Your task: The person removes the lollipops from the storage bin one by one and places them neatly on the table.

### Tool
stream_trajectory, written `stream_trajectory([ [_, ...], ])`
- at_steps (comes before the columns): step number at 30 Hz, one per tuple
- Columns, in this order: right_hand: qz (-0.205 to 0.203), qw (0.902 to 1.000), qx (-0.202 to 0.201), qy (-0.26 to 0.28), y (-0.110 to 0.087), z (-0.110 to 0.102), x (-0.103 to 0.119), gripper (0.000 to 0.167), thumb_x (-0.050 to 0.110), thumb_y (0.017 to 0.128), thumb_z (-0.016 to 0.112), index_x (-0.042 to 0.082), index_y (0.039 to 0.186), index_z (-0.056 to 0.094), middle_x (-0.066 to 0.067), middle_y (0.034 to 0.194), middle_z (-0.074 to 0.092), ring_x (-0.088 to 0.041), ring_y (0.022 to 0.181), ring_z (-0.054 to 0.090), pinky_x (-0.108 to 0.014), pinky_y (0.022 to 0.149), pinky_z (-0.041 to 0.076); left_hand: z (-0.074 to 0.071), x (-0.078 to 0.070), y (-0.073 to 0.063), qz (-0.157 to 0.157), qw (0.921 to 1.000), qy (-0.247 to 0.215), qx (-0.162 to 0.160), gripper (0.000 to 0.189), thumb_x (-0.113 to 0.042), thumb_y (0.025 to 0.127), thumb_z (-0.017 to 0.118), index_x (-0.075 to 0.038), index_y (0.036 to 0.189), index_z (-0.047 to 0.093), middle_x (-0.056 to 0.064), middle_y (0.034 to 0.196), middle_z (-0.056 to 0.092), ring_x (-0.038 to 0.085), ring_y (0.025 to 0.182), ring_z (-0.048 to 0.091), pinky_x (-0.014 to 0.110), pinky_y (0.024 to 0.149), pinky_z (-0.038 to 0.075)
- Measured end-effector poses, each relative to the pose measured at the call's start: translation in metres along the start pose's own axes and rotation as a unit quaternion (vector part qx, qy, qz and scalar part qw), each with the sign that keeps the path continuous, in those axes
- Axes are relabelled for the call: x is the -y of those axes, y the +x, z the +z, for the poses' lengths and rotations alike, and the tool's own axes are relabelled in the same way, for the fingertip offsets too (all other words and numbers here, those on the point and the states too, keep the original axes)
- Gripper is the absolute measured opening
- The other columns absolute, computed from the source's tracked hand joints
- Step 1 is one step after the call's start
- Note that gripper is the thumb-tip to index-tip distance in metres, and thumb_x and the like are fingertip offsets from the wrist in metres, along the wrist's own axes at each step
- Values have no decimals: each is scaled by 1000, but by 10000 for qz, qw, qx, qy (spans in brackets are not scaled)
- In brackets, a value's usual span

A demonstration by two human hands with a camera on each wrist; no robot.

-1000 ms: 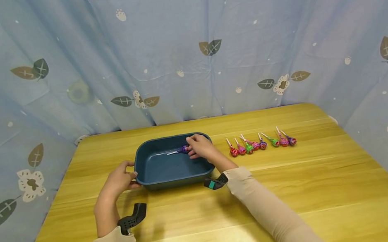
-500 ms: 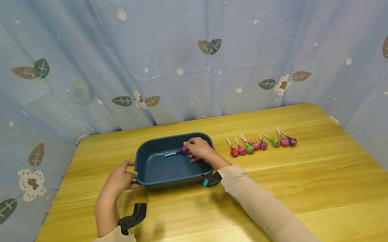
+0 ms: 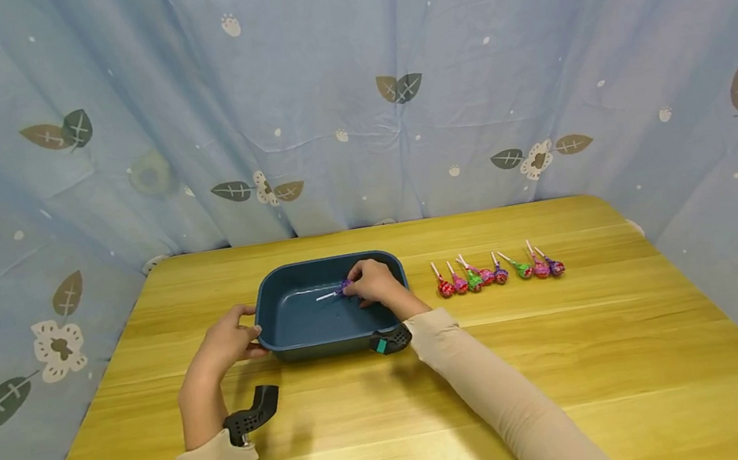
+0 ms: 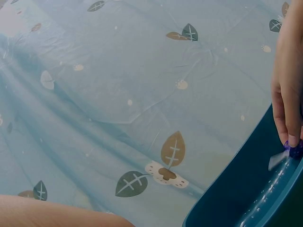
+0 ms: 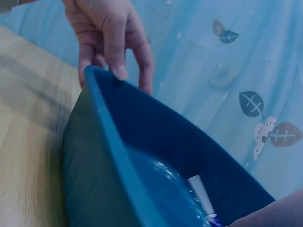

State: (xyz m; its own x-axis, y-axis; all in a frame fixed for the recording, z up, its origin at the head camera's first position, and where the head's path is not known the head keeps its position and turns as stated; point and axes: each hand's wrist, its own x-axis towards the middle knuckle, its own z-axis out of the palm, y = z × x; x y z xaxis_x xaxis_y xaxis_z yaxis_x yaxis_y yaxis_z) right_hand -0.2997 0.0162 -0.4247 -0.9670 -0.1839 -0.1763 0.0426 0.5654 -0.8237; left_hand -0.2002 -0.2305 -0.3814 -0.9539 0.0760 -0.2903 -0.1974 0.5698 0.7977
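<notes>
A dark blue plastic basin (image 3: 305, 327) stands on the table. My left hand (image 3: 224, 339) grips its left end, with a fingertip hooked over the rim and other fingers outside, as the right wrist view shows on that hand (image 5: 111, 33). Inside the basin, my right hand (image 3: 377, 282) pinches a purple-wrapped lollipop (image 3: 343, 289) by its candy end, low over the floor. The white stick points left, and the fingers hide most of the candy. In the left wrist view, purple wrapper (image 4: 296, 151) shows under the right fingertips.
To the right of the basin, several lollipops in red, pink, green and purple wrappers lie in a loose row, from a red one (image 3: 446, 290) to a purple one (image 3: 555, 267). A blue patterned curtain (image 3: 350, 105) hangs behind the wooden table (image 3: 574, 358).
My right hand has moved slightly left in the basin, and its fingers now cover more of the purple lollipop's candy end. The left hand has stayed on the rim.
</notes>
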Motion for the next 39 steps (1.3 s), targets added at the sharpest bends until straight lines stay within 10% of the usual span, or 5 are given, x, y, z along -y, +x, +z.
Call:
stream_trajectory([
  [8,-106,9987,-115,-488,0,0,-1,16,8,83,77,0,93,66,-12,90,62,-17,57,64,-25,53,55,1,-2,1,4,10000,-2,36,47,-3,102,44,13,142,26,32,110,57,37,89,67,43,79,55],
  [20,-98,9984,2,559,-10,-11,4,15,4,87,71,-5,98,67,-12,77,66,-18,60,66,-31,58,58,1,0,2,-25,10000,-81,49,48,-3,102,44,13,143,26,34,111,56,37,91,67,41,77,56],
  [39,-531,9795,404,1901,-44,-35,6,21,-1,91,65,-6,111,62,-26,101,64,-40,85,66,-39,60,59,0,1,1,-9,10000,-19,71,47,-3,102,43,12,143,26,33,112,56,34,89,67,41,78,56],
])
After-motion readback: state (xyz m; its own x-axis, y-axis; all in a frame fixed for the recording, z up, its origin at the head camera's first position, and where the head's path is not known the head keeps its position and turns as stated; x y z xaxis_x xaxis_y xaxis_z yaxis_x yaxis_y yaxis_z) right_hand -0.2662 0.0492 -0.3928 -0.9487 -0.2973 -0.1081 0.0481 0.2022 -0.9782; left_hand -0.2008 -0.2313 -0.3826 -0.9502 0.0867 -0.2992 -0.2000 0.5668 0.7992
